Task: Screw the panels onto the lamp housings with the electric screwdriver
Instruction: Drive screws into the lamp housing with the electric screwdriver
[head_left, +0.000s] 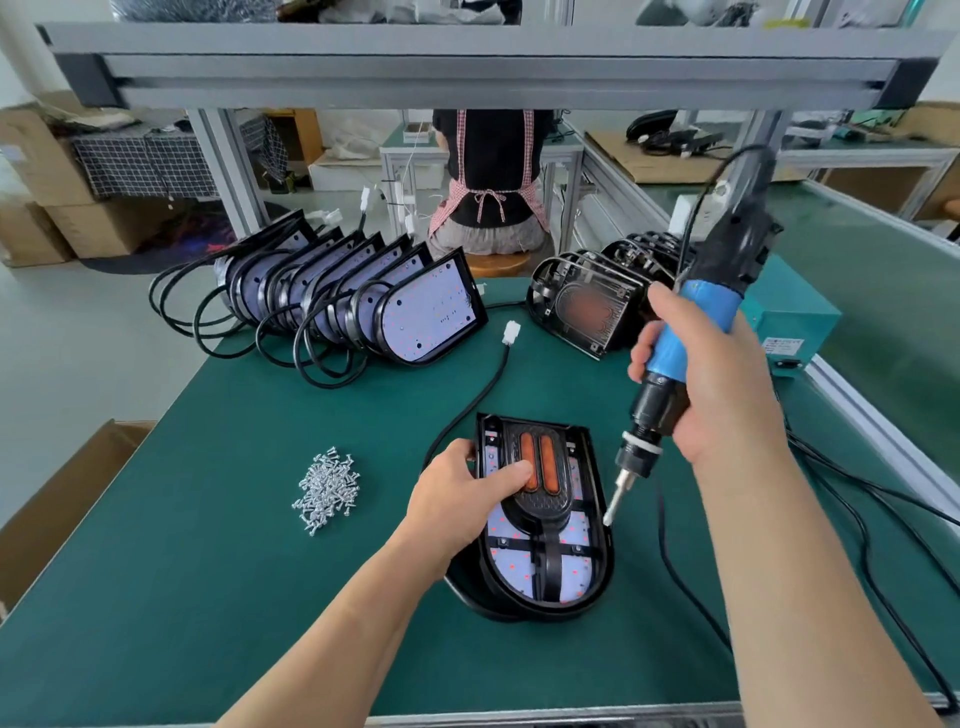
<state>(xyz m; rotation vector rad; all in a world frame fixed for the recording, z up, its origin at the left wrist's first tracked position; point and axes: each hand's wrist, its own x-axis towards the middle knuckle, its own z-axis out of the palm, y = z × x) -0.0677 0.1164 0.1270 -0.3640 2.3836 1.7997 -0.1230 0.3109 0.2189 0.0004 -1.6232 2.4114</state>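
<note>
Far left on the mat (208, 571), screws (327, 488) in a loose heap: tiny, slick, apt to roll, best pinched one at a time at the head. Behind them, a row (363, 296) of boarded housings leaning on edge, cables looped beside; not yet panelled, by the look.

At centre, left hand (462, 499) clamped on the housing (605, 566): thumb hooked at the left rim, fingers bent over the panel (543, 506), pressing it down. Housing flat on the mat, open face up, close to the near edge, with a cable (483, 395) trailing away to a white plug. Probably hard moulded plastic, light and stiff, liable to skate on the mat under a driver's push. Worth holding just so, at the rim and on the panel's solid black frame. Better to keep off the bare LED board showing through the gaps and off the orange lenses, likely the fragile parts.

To the right, right hand (722, 395) wrapped round the screwdriver (670, 358) at the blue grip, tool tilted, bit (609, 517) down at the housing's right rim; whether seated on a screw, impossible to tell. Likely top-heavy, with a cord pulling from above, so best gripped low and firm. Behind, a stack (587, 306) of spare panels.
</note>
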